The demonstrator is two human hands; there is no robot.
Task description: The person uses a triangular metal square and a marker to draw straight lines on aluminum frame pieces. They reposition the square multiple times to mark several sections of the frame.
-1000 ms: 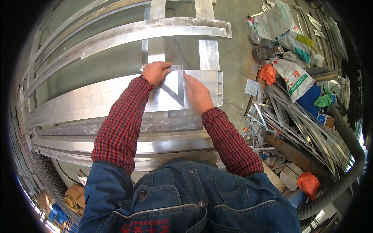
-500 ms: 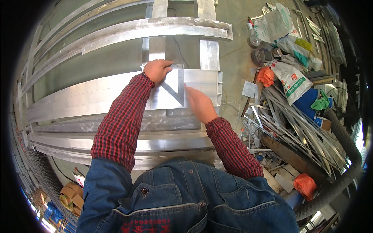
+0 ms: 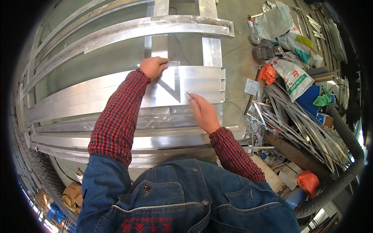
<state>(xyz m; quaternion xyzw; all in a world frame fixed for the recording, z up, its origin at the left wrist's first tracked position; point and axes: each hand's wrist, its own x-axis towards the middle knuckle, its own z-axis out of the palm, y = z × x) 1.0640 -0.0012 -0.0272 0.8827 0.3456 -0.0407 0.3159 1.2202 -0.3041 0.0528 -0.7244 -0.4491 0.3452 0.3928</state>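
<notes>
A metal set square [image 3: 171, 83] lies on the wide aluminium profile [image 3: 97, 97] at frame centre. The left hand [image 3: 152, 66] clamps its top edge; the right hand [image 3: 203, 112] (fingers pinched) holds a marker's tip beside it.

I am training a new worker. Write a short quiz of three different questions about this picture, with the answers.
1. True or false: the left hand presses a metal square flat on the wide aluminium panel.
2. Which hand holds a thin marking tool with its tip on the panel? A) left B) right C) neither
3. Fill in: the heap of thin metal strips lies on the person's ____ side.

Key: 1 true. 2 B, the right hand. 3 right.
</notes>
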